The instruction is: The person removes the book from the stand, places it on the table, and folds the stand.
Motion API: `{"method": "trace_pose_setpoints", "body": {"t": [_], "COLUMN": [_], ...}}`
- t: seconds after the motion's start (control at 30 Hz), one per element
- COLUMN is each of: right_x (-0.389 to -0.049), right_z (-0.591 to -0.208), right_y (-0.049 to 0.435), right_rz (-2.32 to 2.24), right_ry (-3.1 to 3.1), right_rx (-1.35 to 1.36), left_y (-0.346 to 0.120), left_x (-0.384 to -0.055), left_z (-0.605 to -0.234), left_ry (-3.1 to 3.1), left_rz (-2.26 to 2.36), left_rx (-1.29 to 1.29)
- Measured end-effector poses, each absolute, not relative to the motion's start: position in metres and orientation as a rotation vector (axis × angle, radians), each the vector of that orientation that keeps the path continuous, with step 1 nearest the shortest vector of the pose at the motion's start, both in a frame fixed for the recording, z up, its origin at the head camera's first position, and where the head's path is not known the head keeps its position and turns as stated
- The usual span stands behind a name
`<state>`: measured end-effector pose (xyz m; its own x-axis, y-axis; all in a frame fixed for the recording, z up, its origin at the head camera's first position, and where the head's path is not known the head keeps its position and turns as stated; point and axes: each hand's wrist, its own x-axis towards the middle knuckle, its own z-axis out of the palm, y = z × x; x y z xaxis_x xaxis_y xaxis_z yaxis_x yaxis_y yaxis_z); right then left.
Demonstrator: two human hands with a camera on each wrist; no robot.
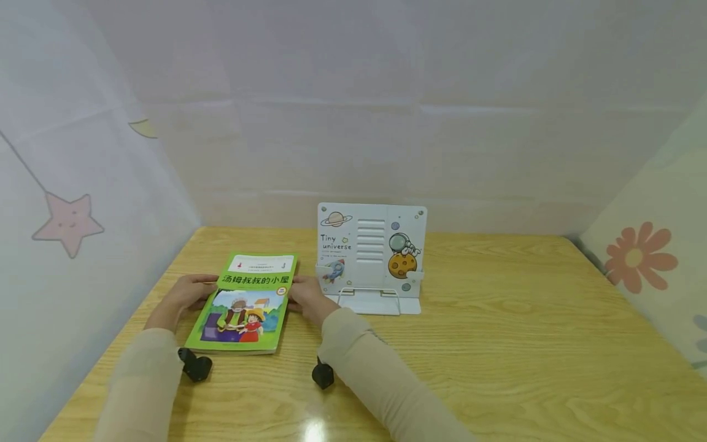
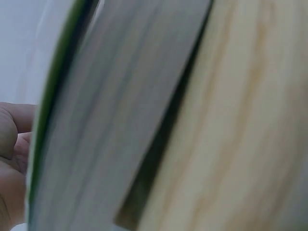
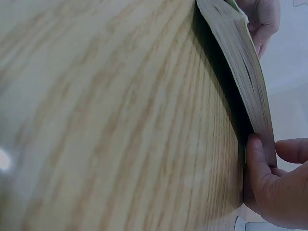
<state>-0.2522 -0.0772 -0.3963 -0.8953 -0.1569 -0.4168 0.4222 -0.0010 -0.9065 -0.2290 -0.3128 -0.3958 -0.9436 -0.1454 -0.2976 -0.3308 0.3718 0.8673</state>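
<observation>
Both hands grip the green book: the left hand holds the side farther from the white stand, and the right hand, just beside that stand, holds the nearer side with fingers curled beneath the edge and thumb at the cover. Book located left of the stand and nearer the wearer, cover up, over the wooden table. Dark gaps show under it in both wrist views; whether any part rests on the wood cannot be told.

Writing noted: book title in black characters, 汤姆叔叔的小屋, legible in full. Small print in the white band above it, and on the round badge at its right end, is too fine to read. Stand marked "Tiny universe"; the lines beneath are illegible.

Obscured items: left-hand fingertips under the book are hidden, and the left wrist view is blurred. Left sleeve and right sleeve, both nearer the wearer than the stand, run off the lower border. Well right of the stand, a bluish flower on the cloth is cut off by the frame.
</observation>
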Motion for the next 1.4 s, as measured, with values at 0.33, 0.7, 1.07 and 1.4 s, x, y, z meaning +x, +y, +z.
{"method": "trace_pose_setpoints", "body": {"t": [0.33, 0.7, 1.07, 1.4], "right_x": [-0.25, -0.247, -0.24, -0.225], "right_z": [-0.396, -0.394, -0.39, -0.379], "right_y": [-0.075, -0.072, -0.063, -0.052], "right_rz": [-1.962, -1.938, -1.833, -1.755], "right_ry": [1.923, 1.882, 1.946, 1.984], "right_rx": [0.226, 0.2, 0.101, -0.128], "left_y": [-0.31, -0.31, -0.308, -0.309], "left_x": [-0.232, -0.229, -0.222, -0.212], "left_z": [-0.396, -0.396, -0.389, -0.379], "left_ry": [2.492, 2.614, 2.598, 2.605], "left_rz": [1.606, 1.557, 1.581, 1.499], "left_rx": [-0.428, -0.462, -0.482, -0.471]}}
